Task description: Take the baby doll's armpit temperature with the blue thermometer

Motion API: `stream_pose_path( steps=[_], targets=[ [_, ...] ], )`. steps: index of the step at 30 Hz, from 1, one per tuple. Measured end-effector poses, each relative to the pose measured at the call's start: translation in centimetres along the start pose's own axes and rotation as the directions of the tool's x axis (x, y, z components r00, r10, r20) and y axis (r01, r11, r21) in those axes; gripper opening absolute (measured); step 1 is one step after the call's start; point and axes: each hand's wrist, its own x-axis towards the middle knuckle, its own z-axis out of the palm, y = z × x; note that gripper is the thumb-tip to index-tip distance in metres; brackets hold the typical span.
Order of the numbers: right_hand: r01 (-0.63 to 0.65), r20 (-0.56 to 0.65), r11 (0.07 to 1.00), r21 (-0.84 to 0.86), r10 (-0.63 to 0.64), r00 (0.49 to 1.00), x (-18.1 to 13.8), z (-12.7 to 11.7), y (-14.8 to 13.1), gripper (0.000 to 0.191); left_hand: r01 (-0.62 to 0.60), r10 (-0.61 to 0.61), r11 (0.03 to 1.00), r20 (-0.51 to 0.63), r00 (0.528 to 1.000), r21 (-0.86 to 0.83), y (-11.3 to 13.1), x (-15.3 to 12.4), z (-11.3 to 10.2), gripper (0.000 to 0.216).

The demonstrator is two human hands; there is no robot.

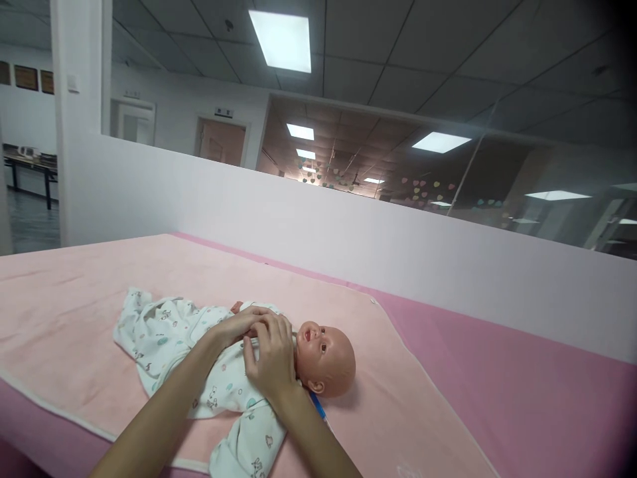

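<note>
A baby doll (326, 355) lies on its back on a light pink blanket (74, 318), head to the right. It wears a white printed romper (169, 332). Both my hands meet at the doll's upper chest, by the collar. My left hand (241, 324) reaches in from the lower left, fingers curled and pinching the garment at the neckline. My right hand (271, 355) lies over the chest next to the doll's chin, fingers bent onto the same bit of fabric. What exactly the fingertips pinch is hidden.
The blanket covers a darker pink mattress (522, 398). A white partition wall (348, 239) runs behind it. A small blue object (318, 406) peeks out under the doll's head. A table (30, 166) stands far left in the room beyond.
</note>
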Motion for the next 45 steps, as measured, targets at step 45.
stream_pose_path(
  steps=[45],
  targets=[
    [-0.022,-0.004,0.979,0.203,0.023,1.000,-1.0,0.0,0.4,0.008,-0.049,0.529,0.549,-0.302,0.793,0.834,-2.1,-9.0,1.3,0.023]
  ],
)
